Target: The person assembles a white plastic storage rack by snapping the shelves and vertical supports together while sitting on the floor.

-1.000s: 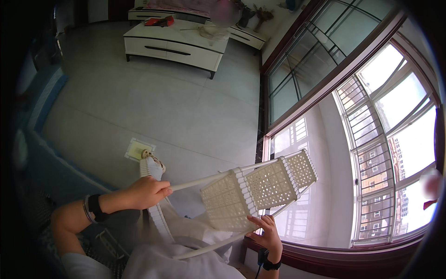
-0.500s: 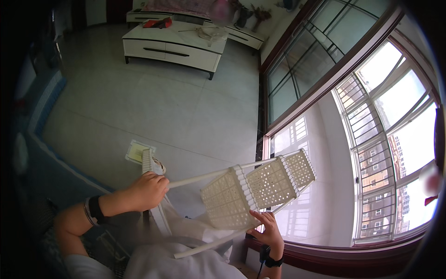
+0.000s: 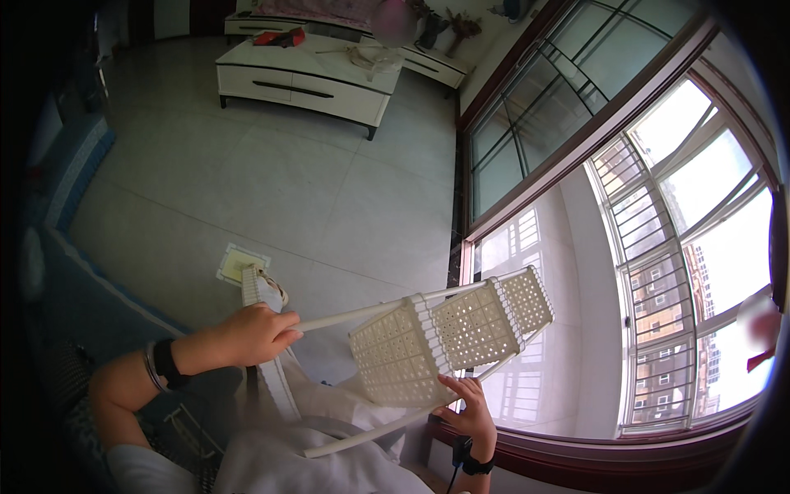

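Note:
A white plastic tiered rack with perforated baskets lies tilted across my lap, its far end pointing right toward the window. Two white tubes run along its sides. My left hand is closed around the near end of the upper tube. At the lower corner of the nearest basket, my right hand grips the rack, fingers on the basket's ribbed edge and thumb by the lower tube. The lower tube's near end sticks out free over my lap. Beneath my left hand stands another white ribbed-edged piece, partly hidden.
A pale yellow square item lies on the tiled floor just ahead. Farther off stands a white coffee table with a red item on top. Blue seating is at left; a dark-red window sill runs along the right.
My left hand has shifted slightly left and down, its thumb now stretched along the tube's end. The rack and my right hand have moved slightly left. Both hands keep their hold.

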A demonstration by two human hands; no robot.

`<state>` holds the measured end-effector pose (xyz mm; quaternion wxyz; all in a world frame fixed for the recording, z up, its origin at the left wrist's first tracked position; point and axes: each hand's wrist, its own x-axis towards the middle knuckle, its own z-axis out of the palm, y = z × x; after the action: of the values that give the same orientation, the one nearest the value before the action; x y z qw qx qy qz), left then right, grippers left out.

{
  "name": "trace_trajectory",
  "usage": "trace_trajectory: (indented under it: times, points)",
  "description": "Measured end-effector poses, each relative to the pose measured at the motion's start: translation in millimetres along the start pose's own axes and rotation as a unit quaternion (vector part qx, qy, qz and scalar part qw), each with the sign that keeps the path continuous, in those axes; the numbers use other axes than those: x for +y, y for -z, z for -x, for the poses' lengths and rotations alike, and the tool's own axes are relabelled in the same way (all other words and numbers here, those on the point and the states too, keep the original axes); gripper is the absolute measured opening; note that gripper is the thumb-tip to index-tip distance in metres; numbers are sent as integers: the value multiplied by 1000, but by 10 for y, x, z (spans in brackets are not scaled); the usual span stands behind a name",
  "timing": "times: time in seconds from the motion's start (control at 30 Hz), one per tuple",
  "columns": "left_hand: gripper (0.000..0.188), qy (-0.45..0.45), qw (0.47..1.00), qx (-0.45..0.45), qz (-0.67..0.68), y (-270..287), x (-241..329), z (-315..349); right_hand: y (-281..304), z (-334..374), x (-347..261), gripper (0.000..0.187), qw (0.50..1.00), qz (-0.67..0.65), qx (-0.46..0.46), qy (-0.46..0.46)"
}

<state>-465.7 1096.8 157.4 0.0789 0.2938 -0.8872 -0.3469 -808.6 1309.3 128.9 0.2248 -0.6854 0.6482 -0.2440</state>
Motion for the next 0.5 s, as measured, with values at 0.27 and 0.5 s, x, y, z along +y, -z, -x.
trace_trajectory:
  times: [0.27,0.5]
  points:
    - [25,-66,982,141,-104,-9,70,160,33,-19,-55,63,998,-45,28,-29]
    - [25,-106,977,175,-65,-124,27,197,28,27,5,63,998,-57,24,-31]
